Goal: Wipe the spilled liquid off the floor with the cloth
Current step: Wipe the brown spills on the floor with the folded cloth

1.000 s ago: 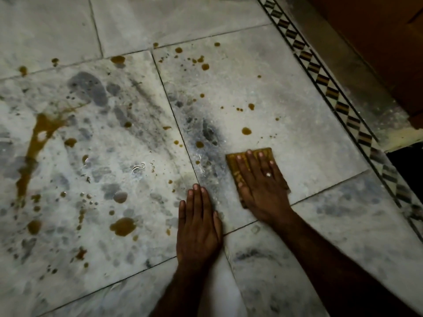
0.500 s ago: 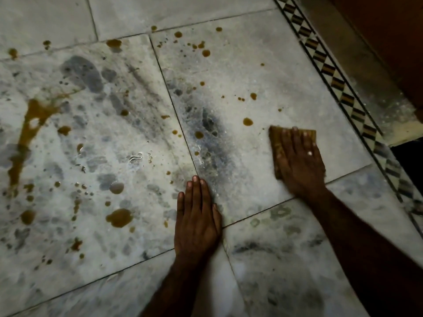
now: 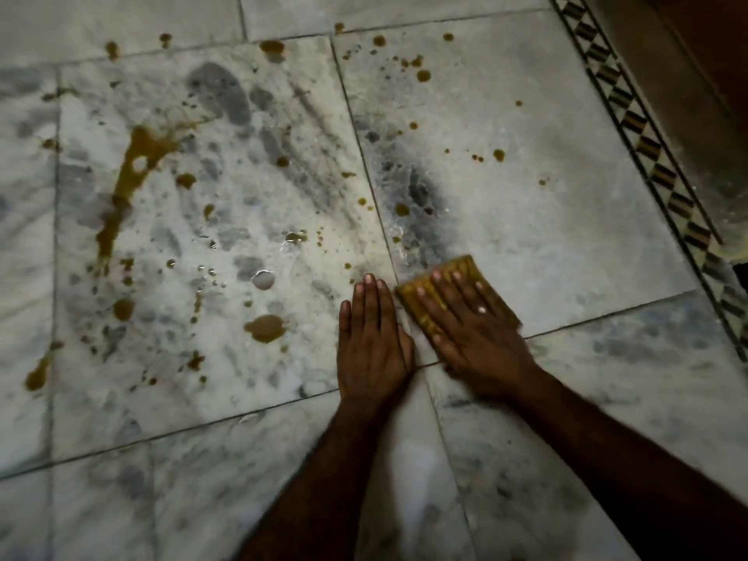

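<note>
While one cloth lies under the flat-fingered right hand, the flat left hand rests on the floor; many brown spill drops remain.

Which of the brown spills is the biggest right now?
The long streak at upper left; the rest are small drops and blots, like the oval blot near the left hand.

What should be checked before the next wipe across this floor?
1. The cloth lies flat under the right hand: ok.
2. The left hand rests flat on the floor, off the cloth: ok.
3. The large puddle left of the left hand is wiped: not ok.
4. The long streak at far left is wiped: not ok.
5. The drops ahead of the cloth are wiped: not ok.
6. The cloth can soak up more: cannot tell.
</note>
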The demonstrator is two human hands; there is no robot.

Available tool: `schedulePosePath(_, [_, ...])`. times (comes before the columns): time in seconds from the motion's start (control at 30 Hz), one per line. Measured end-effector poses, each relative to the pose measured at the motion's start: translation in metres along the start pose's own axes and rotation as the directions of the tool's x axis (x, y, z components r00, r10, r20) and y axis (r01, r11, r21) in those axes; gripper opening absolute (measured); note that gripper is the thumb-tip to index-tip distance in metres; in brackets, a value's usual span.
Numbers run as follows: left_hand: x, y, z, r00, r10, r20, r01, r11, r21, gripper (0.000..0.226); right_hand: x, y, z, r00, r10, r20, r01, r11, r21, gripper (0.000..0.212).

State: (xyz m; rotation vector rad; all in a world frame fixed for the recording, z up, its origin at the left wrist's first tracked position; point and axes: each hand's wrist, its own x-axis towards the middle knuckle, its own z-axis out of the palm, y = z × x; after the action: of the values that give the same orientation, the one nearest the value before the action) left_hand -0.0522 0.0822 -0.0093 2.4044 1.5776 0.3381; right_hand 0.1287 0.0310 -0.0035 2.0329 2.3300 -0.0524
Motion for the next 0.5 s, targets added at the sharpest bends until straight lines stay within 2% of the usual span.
schedulePosePath(0.07, [-0.007,-0.018,-0.003,1.0,-0.008,-0.009,0.008,1.0,0.028,0.062,-0.015,0.018,0.001,0.999,0.009,0.036,-0.008,0.999,-0.038,0.057])
schedulePosePath(0.17, [-0.02,-0.045,-0.01,0.999,-0.026,-0.03,0.029,0.996,0.084,0.061,0.014,0.025,-0.001,0.964,0.26,0.049,-0.26,0.965,0.004,0.062])
schedulePosePath(0.23, [-0.025,-0.055,-0.014,0.998,-0.045,-0.033,0.048,0.994,0.099,0.062,0.049,0.003,-0.008,0.935,0.352,0.048,-0.355,0.934,0.05,0.065])
schedulePosePath(0.3, [-0.028,-0.061,-0.017,0.997,-0.066,-0.03,0.069,0.992,0.106,0.063,0.077,-0.029,-0.008,0.951,0.309,0.024,-0.31,0.948,0.077,0.064])
schedulePosePath(0.37, [-0.032,-0.071,-0.02,0.995,-0.094,-0.042,0.098,0.988,0.118,0.062,0.086,-0.065,-0.003,0.979,0.201,-0.023,-0.198,0.976,0.086,0.065])
schedulePosePath(0.5, [-0.042,-0.093,-0.026,0.994,-0.097,-0.057,0.105,0.983,0.152,0.061,0.04,-0.108,0.002,0.998,0.031,-0.047,-0.028,0.997,0.074,0.063])
